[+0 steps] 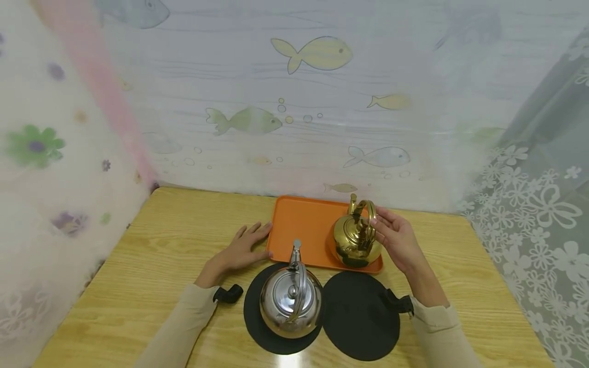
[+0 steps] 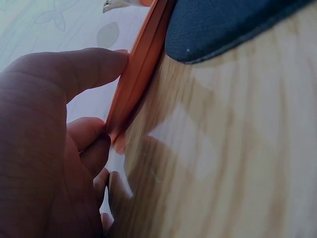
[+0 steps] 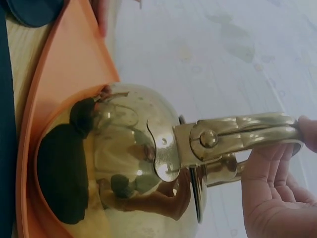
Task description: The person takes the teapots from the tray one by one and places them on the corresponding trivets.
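Observation:
On the right part of an orange tray point(image 1: 296, 220) stands a gold kettle point(image 1: 344, 239), its spout towards the back. My right hand point(image 1: 401, 244) holds the kettle's arched handle point(image 3: 242, 131), fingers hooked under it and thumb at its top in the right wrist view. The kettle's base appears to rest on the tray. My left hand point(image 1: 240, 251) lies at the tray's left end, fingers loosely extended. Thumb and fingertips touch the tray rim point(image 2: 131, 84) in the left wrist view.
In front of the tray, a silver kettle point(image 1: 276, 314) sits on a round black mat point(image 1: 254, 327). Beside it on the right lies another round black mat point(image 1: 361, 317). A fish-patterned curtain point(image 1: 239, 153) hangs behind the wooden table point(image 1: 165, 230).

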Tool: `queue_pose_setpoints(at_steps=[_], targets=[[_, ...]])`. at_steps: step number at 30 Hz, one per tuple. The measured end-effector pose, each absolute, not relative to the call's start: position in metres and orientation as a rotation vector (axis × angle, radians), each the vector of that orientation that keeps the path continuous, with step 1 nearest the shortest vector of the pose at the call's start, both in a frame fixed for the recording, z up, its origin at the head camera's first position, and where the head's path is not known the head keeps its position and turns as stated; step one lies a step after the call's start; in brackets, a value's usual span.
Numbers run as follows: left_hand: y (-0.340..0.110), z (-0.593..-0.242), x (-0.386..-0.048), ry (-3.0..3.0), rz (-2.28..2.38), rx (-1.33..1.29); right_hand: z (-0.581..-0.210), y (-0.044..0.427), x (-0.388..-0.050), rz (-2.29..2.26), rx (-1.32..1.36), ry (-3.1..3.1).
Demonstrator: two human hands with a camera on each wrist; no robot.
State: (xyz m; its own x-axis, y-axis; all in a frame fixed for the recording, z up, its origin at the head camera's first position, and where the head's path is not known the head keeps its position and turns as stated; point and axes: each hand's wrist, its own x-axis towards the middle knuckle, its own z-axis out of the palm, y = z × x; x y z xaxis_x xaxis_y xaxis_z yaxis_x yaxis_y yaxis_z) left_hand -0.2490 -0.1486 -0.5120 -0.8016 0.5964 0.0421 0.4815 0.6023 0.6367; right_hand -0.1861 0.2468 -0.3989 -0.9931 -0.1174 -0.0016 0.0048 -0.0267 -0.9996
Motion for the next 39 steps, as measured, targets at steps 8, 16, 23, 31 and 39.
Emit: queue_pose_setpoints(at_steps=[8, 16, 23, 31, 39], targets=[[-0.149, -0.512, -0.247, 2.659, 0.998, 0.934, -0.401, 0.244, -0.183, -2.202, -0.142, 2.117], [-0.149, -0.511, -0.247, 2.653, 0.976, 0.913, -0.404, 0.24, -0.183, -2.269, -0.198, 2.1], [-0.149, -0.508, -0.245, 2.648, 0.969, 0.909, -0.408, 0.239, -0.18, -2.311, -0.205, 2.109], [-0.148, -0.506, -0.242, 2.651, 0.975, 0.914, -0.41, 0.239, -0.166, -2.295, -0.322, 2.196], [-0.149, -0.503, -0.237, 2.645, 1.01, 0.906, -0.419, 0.231, -0.148, -2.301, -0.453, 2.346]])
